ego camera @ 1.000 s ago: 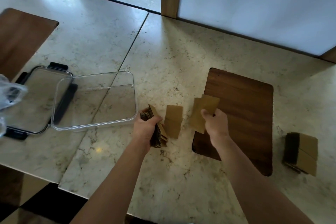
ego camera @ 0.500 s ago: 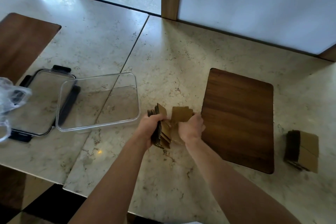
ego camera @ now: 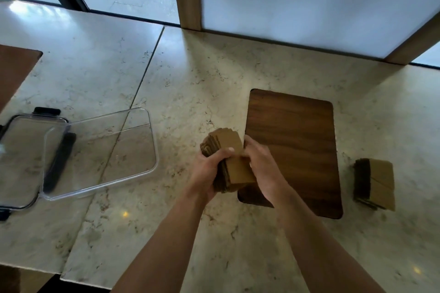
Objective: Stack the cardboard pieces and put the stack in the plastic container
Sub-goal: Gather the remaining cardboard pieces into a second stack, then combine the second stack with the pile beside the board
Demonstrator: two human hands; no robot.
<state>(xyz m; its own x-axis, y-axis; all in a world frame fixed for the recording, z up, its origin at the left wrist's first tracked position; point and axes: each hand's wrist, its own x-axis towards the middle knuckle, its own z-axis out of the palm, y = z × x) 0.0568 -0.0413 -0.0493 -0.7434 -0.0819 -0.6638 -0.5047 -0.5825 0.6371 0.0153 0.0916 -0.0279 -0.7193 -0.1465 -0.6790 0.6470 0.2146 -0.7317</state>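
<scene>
A thick stack of brown cardboard pieces (ego camera: 229,147) is held just above the marble counter near the middle. My left hand (ego camera: 206,171) grips its left side, thumb lying over the top piece. My right hand (ego camera: 260,165) curls round the stack's right edge. The clear plastic container (ego camera: 152,150) stands with nothing inside it to the left, a short gap from my left hand. Its lid (ego camera: 21,162) with black clips lies partly under the container's left end.
A dark wooden board (ego camera: 295,147) lies right of my hands. A second cardboard stack (ego camera: 376,184) sits on the counter at the far right. Another wooden board (ego camera: 14,71) is at the left edge. The counter's front edge runs below my forearms.
My right hand carried loose pieces from the wooden board over to the pile in my left hand. Both hands now hold one squared stack. The view has shifted slightly.
</scene>
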